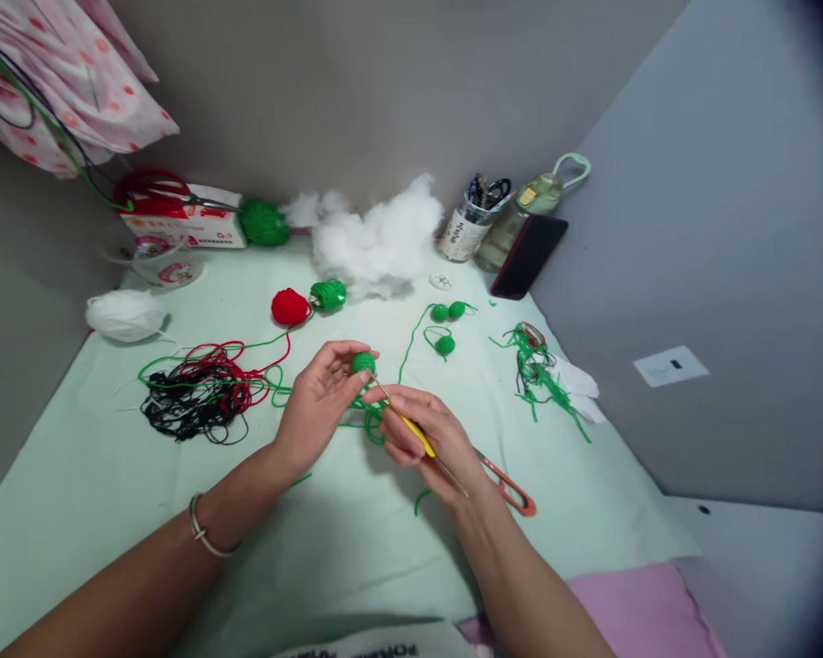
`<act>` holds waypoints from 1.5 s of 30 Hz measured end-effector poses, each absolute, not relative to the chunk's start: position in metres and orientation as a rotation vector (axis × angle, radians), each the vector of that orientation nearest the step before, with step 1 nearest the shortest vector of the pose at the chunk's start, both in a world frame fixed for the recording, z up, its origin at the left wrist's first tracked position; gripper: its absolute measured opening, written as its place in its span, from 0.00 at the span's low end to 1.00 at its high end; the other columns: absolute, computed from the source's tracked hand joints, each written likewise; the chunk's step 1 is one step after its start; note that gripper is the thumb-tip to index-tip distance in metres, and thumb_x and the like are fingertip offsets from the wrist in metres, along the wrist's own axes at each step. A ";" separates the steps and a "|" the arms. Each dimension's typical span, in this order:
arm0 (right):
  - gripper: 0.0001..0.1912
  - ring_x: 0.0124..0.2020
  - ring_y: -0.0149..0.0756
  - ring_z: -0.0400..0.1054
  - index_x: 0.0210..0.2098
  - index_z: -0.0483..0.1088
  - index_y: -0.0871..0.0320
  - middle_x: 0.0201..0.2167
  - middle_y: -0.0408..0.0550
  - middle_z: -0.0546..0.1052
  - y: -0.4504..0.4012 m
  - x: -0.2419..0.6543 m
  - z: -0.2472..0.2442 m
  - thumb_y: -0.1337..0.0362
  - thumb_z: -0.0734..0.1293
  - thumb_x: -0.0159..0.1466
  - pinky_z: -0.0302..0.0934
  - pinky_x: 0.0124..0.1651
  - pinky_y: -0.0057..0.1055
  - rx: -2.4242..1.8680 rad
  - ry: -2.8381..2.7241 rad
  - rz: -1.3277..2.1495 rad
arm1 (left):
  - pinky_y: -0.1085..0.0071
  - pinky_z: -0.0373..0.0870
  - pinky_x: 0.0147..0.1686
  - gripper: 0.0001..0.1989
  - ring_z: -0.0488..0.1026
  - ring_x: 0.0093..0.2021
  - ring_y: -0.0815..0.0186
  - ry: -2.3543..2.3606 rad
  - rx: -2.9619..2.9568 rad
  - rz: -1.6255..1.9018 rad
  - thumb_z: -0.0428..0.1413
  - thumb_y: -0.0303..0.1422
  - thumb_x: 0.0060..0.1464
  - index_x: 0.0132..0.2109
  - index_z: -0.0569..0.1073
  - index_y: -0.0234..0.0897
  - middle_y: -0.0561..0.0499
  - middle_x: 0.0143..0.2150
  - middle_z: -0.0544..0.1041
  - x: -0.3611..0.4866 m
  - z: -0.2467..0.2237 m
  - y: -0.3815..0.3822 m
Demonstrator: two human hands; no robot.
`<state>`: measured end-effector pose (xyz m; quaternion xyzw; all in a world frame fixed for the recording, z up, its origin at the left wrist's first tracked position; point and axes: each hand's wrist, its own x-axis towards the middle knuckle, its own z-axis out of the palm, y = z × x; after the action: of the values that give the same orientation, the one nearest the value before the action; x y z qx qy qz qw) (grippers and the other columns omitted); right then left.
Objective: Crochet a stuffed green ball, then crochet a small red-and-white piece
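Observation:
My left hand pinches a small green crocheted ball between thumb and fingers, above the middle of the cloth-covered table. My right hand is closed around a crochet hook with a yellow grip; the hook's metal tip meets the ball near my left thumb. Loose green yarn lies beneath and between the hands. Beyond them rest small green balls with yarn tails. Orange-handled scissors lie partly hidden behind my right wrist.
Tangled black yarn, a red yarn ball and a white yarn ball lie left. White stuffing, a pen cup and a leaning phone stand at the back. Green scraps lie right.

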<state>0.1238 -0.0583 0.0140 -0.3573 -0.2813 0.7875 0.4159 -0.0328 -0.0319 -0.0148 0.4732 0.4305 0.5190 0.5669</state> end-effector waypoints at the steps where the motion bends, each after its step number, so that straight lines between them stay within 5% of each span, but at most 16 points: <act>1: 0.11 0.16 0.24 0.39 0.39 0.79 0.62 0.10 0.31 0.55 -0.058 0.124 0.014 0.60 0.70 0.63 0.37 0.19 0.26 -0.901 -0.705 1.979 | 0.66 0.71 0.50 0.13 0.76 0.50 0.62 1.012 1.118 1.217 0.62 0.35 0.59 0.49 0.73 0.40 0.46 0.51 0.79 -0.033 -0.015 -0.032; 14: 0.19 0.20 0.30 0.53 0.51 0.73 0.58 0.18 0.36 0.63 -0.093 0.105 0.010 0.53 0.60 0.72 0.47 0.26 0.29 -1.386 -1.462 1.352 | 0.67 0.72 0.43 0.06 0.76 0.43 0.62 1.047 1.182 1.164 0.57 0.33 0.60 0.45 0.74 0.39 0.49 0.40 0.78 -0.030 -0.020 -0.037; 21: 0.16 0.14 0.24 0.42 0.43 0.77 0.61 0.12 0.30 0.56 -0.073 0.119 0.012 0.54 0.68 0.66 0.40 0.19 0.26 -0.826 -0.909 2.155 | 0.67 0.71 0.50 0.09 0.76 0.47 0.64 0.999 1.224 1.330 0.59 0.33 0.61 0.48 0.72 0.40 0.48 0.50 0.77 -0.037 -0.026 -0.030; 24: 0.17 0.14 0.24 0.48 0.42 0.78 0.63 0.12 0.32 0.59 -0.074 0.122 0.015 0.54 0.69 0.65 0.45 0.19 0.26 -0.603 -0.950 2.499 | 0.68 0.72 0.44 0.12 0.78 0.43 0.65 1.036 1.066 1.364 0.62 0.35 0.59 0.48 0.68 0.41 0.50 0.50 0.76 -0.039 -0.029 -0.023; 28: 0.12 0.19 0.24 0.55 0.43 0.76 0.58 0.20 0.37 0.68 -0.071 0.132 0.018 0.57 0.68 0.67 0.48 0.22 0.25 -0.922 -1.091 1.950 | 0.66 0.71 0.48 0.13 0.78 0.45 0.64 0.991 0.991 1.315 0.62 0.36 0.59 0.47 0.68 0.41 0.50 0.49 0.78 -0.040 -0.027 -0.021; 33: 0.04 0.19 0.23 0.49 0.39 0.72 0.55 0.22 0.34 0.62 -0.058 0.140 0.016 0.63 0.67 0.65 0.45 0.22 0.25 -1.286 -1.102 1.293 | 0.68 0.69 0.51 0.13 0.74 0.50 0.64 1.003 1.070 1.222 0.63 0.36 0.59 0.50 0.72 0.42 0.50 0.49 0.80 -0.034 -0.018 -0.029; 37: 0.11 0.22 0.24 0.53 0.42 0.70 0.57 0.27 0.37 0.68 -0.054 0.135 0.011 0.57 0.69 0.65 0.48 0.25 0.26 -1.316 -1.268 1.350 | 0.69 0.71 0.49 0.13 0.74 0.47 0.65 0.991 1.101 1.136 0.63 0.36 0.59 0.49 0.76 0.40 0.49 0.48 0.78 -0.029 -0.013 -0.035; 41: 0.15 0.23 0.27 0.50 0.30 0.68 0.57 0.21 0.35 0.60 -0.057 0.132 0.009 0.53 0.65 0.67 0.47 0.27 0.28 -1.308 -1.404 1.342 | 0.69 0.71 0.48 0.11 0.74 0.45 0.67 0.945 1.076 1.173 0.64 0.32 0.56 0.43 0.71 0.39 0.51 0.44 0.77 -0.026 -0.014 -0.036; 45: 0.13 0.25 0.28 0.52 0.30 0.65 0.56 0.22 0.36 0.59 -0.067 0.124 0.010 0.59 0.62 0.70 0.47 0.29 0.28 -1.347 -1.557 1.217 | 0.69 0.71 0.44 0.10 0.75 0.41 0.67 0.943 1.085 1.177 0.62 0.28 0.54 0.40 0.67 0.39 0.53 0.40 0.77 -0.025 -0.019 -0.035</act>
<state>0.1242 -0.0671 0.0099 -0.5239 -0.6058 0.4736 0.3664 -0.0253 -0.0349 -0.0192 0.4676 0.4068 0.5073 0.5988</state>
